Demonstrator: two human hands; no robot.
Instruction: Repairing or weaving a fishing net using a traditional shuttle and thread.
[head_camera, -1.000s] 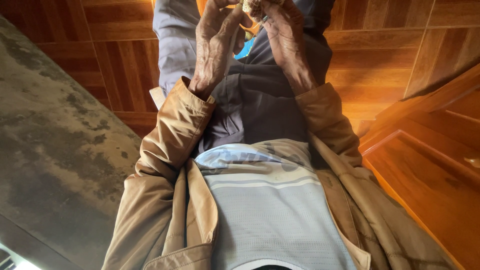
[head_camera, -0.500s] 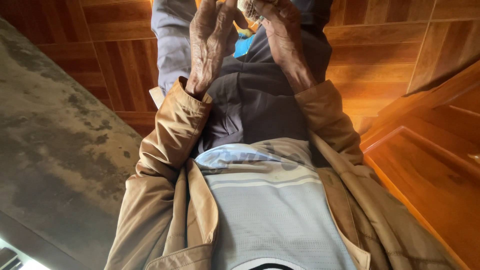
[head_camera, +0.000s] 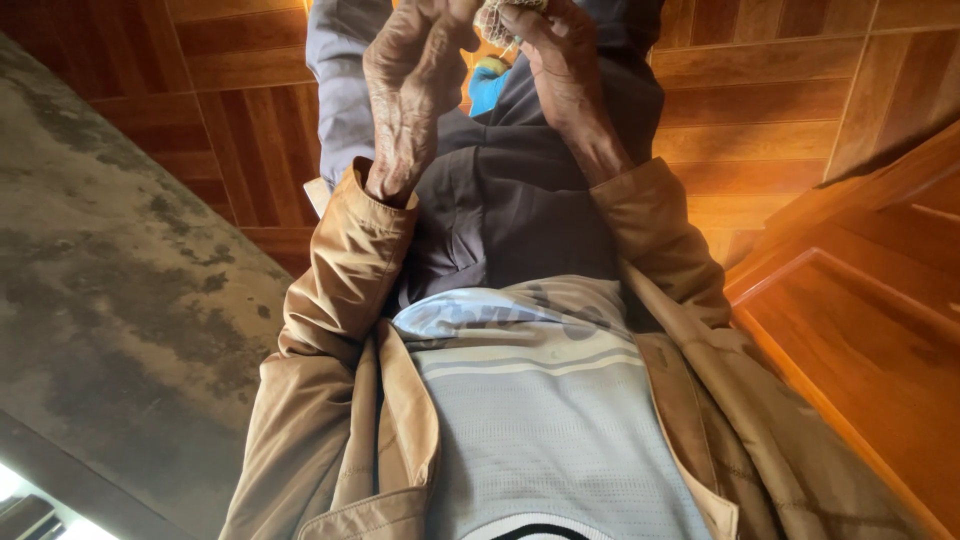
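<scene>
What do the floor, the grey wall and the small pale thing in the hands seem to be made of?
The reddish-brown plank floor looks like varnished wood, with grain and sheen. The stained grey wall looks like bare matte concrete. The small pale netted bundle, in both hands, seems woven fibre; it is partly cut off.

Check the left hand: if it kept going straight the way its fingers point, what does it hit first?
The left hand points toward the top of the frame, fingertips cut off there. Nearest in that line looks like the small pale fibrous bundle pinched by the right hand, slightly off to the side; depth is unclear.
</scene>
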